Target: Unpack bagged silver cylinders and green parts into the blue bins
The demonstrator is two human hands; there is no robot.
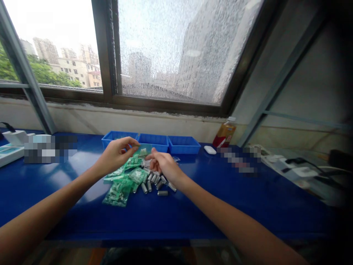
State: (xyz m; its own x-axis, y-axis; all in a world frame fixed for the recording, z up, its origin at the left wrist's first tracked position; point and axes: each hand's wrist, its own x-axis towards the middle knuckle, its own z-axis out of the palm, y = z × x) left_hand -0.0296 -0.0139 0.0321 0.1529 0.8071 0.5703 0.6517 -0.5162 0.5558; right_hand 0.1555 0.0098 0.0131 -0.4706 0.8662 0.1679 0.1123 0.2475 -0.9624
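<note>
Between my two hands hangs a small green plastic bag (145,149) with pale contents that I cannot make out. My left hand (120,152) pinches its upper left corner between thumb and fingers. At the bag's right edge, my right hand (167,165) is closed, thumb against fingers. Below them lies a pile of similar green bags (118,189) holding small parts. Several short metal cylinders (162,193) are scattered beside that pile, under my right hand. Some clear plastic packets behind them are partly hidden by my fingers.
Three blue bins stand in a row behind my hands: left (110,135), middle (154,139) and right (184,146). A white rounded object (210,149) and a brown-and-red drink bottle (224,133) are farther right on the blue table (110,221). Power strips lie at both sides.
</note>
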